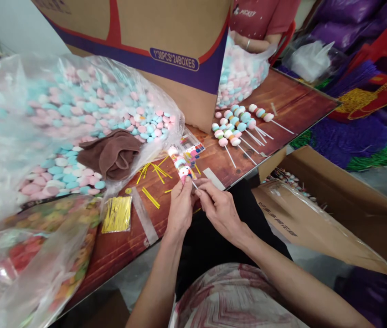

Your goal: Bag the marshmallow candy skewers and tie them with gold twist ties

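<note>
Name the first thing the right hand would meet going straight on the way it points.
Beyond the candy stick at its fingertips, the right hand would probably meet the left hand first, though depth there is unclear.

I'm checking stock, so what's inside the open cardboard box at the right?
Inside the open cardboard box, blurred sweets on sticks show toward the left end, beside clear plastic. The near side and plastic cover whatever lies lower, so their number can't be told.
</note>
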Action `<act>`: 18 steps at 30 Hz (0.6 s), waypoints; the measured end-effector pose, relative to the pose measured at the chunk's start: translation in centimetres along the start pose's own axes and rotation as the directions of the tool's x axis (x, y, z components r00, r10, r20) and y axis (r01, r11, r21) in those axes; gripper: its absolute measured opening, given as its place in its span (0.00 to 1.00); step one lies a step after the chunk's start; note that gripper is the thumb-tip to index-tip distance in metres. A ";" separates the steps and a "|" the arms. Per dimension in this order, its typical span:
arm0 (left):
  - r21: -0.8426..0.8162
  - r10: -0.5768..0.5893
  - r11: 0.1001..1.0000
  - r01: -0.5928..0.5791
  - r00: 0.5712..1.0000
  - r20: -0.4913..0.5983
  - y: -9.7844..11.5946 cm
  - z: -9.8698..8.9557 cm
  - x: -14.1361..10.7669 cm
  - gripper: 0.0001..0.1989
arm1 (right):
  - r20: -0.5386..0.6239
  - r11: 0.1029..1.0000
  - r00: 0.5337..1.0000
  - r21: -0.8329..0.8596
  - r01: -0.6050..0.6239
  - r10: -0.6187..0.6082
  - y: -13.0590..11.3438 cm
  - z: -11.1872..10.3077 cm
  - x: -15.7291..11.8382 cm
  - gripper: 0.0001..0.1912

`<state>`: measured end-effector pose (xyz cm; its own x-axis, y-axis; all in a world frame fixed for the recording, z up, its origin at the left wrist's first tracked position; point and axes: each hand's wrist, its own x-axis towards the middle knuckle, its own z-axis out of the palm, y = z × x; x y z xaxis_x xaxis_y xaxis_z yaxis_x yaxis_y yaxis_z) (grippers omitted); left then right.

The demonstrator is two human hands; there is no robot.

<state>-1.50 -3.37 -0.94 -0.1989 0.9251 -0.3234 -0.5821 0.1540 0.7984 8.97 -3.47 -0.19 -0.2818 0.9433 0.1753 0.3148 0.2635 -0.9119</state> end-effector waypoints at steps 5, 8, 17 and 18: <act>0.188 0.026 0.982 -0.034 0.999 0.046 0.2 -0.8 -0.2 0.17 | 0.163 0.909 0.969 0.346 -0.234 0.187 -0.4 -0.7 -0.4 0.12; 0.359 0.041 0.930 -0.085 0.991 0.127 0.2 -1.3 -0.6 0.18 | 0.117 0.868 0.972 0.437 -0.236 0.205 -0.4 -0.3 -0.3 0.13; -0.015 -0.094 0.995 0.099 0.973 0.210 2.9 -2.1 -1.7 0.24 | 0.140 0.898 0.978 0.394 -0.197 0.153 -0.5 -0.3 -0.4 0.13; -0.070 -0.094 0.992 0.109 0.978 0.184 3.1 -2.0 -1.6 0.26 | 0.145 0.907 0.978 0.374 -0.196 0.151 -0.4 -0.3 -0.5 0.13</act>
<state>-4.53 -5.05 1.03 0.0055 0.9546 -0.2979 -0.6543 0.2288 0.7208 9.19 -3.96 0.22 -0.3597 0.9328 -0.0203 0.0019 -0.0210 -0.9998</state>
